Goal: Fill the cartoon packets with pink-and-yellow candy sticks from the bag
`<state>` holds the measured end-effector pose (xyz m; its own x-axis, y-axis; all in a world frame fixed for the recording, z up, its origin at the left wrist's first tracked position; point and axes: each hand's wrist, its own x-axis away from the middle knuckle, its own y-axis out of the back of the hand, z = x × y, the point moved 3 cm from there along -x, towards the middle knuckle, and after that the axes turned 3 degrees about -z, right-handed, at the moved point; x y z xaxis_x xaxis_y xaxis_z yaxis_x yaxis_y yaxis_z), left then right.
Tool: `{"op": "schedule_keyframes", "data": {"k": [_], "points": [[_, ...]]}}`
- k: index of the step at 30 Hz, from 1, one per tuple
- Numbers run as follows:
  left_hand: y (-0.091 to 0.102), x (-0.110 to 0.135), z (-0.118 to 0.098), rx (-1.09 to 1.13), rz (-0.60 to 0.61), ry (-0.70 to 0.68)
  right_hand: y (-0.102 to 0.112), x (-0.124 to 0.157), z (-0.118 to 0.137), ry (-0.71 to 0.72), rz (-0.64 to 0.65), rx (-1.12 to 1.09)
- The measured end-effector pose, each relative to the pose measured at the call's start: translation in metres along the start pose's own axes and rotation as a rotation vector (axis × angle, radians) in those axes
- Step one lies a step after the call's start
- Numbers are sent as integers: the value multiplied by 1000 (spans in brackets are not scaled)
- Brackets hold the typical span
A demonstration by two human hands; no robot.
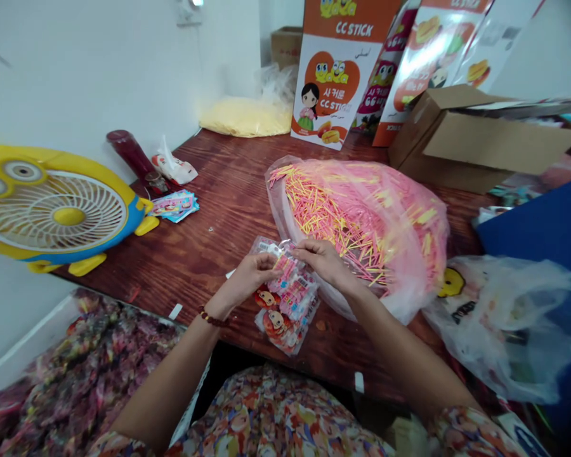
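Note:
My left hand [253, 277] is closed in a pinch on a small clear printed packet [284, 261] with pink and yellow bits showing in it. At the packet's upper edge my right hand [324, 259] pinches with thumb and finger. Beneath both hands lies a fanned pile of printed plastic packets [285, 320] with a red-haired cartoon figure, on the dark red wooden table [219, 184]. Just beyond my right hand sits a large open clear bag [409, 209], full of thin pink and yellow sticks [337, 235].
A yellow fan [69, 216] stands left, near a dark red bottle [133, 155], tissues [176, 168] and blue cards [175, 206]. Printed cartons [335, 89], a yellow-filled bag [247, 117] and an open cardboard box [485, 139] line the back. Wrapped pieces fill a bin [76, 374] below left.

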<state>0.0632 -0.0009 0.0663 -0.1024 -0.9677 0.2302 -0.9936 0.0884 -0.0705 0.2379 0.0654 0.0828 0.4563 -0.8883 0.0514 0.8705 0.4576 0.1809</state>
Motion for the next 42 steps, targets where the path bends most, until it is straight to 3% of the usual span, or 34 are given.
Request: {"op": "schedule_keyframes", "data": {"k": [4, 8, 11, 13, 15, 19, 25, 29, 32, 38, 42], "points": [[-2, 21, 19, -275, -56, -125, -1, 27, -22, -75, 17, 81], [-21, 35, 51, -552, -130, -230, 5, 48, -34, 36, -143, 486], [-32, 38, 70, -662, -139, -247, 13, 68, -37, 58, -283, 621], [-33, 38, 75, -713, -173, -228, 15, 88, -46, -46, -272, 573], [-32, 37, 76, -746, -179, -198, 10, 111, -63, -231, -125, 420], [-28, 31, 76, -761, -105, -139, -7, 144, -94, -461, -232, 12], [-21, 16, 81, -696, -25, -26, -31, 135, -108, -515, -348, -343], [-25, 16, 79, -615, 59, 26, -32, 130, -114, -478, -378, -330], [-31, 23, 78, -565, 52, 37, -32, 129, -115, -413, -380, -286], [-40, 46, 78, -243, 103, 104, -39, 129, -103, -307, -283, -336], [-34, 56, 79, -47, -7, 108, -42, 121, -90, -173, -190, -256]]}}
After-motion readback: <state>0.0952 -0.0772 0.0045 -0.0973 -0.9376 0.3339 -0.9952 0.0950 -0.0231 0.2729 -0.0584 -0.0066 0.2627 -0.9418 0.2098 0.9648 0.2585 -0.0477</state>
